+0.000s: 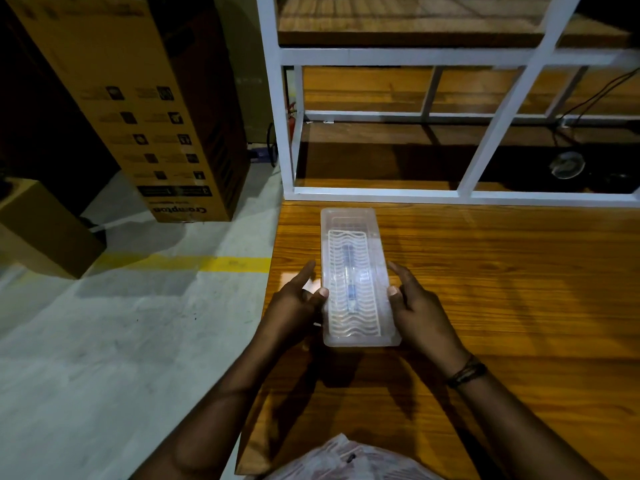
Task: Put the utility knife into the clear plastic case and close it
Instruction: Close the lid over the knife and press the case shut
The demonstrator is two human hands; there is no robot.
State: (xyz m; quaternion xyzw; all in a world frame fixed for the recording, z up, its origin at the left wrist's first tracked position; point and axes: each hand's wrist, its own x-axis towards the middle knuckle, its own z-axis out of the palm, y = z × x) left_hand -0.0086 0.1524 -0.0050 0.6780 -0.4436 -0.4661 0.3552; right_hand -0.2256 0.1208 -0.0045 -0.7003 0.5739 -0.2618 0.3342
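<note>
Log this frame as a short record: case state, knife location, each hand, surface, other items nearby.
case: clear plastic case, lid on, lying flat near the table's left edge
knife: utility knife seen through the lid, lying lengthwise inside
left hand: left hand against the case's left side, thumb on the lid edge
right hand: right hand against the case's right side, thumb on the lid edge
latched: cannot tell
surface: wooden table
nearby: cardboard box on the floor, white shelf frame behind the case
</note>
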